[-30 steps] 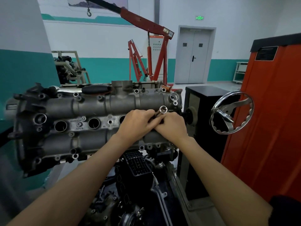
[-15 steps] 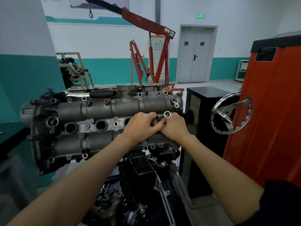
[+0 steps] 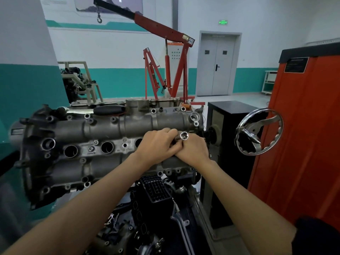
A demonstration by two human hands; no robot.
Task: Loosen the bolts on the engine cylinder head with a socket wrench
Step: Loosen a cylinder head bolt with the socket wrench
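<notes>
Cylinder head (image 3: 103, 137) sits tilted on an engine stand, face toward the camera, filling the left and centre of the view; grey cast alloy, two long ribbed humps running left to right, a row of round bores between them, small bolt bosses dotted along both edges. Stand's chrome handwheel (image 3: 259, 132) is off its right end, well apart from the hands. Both hands meet over the head's right part. Left hand (image 3: 156, 146) has fingers curled over the tool body; right hand (image 3: 195, 150) wraps it from the other side, knuckles touching the left. Socket (image 3: 184, 135) pokes up between them, open end facing the camera, so it's not on a bolt yet. Looks like socket fitting or adjusting, not loosening. Advice: seat the socket square and fully down on the bolt head before loading, one hand steadying the wrench head, the other pulling smoothly. Can't see the wrench handle.
</notes>
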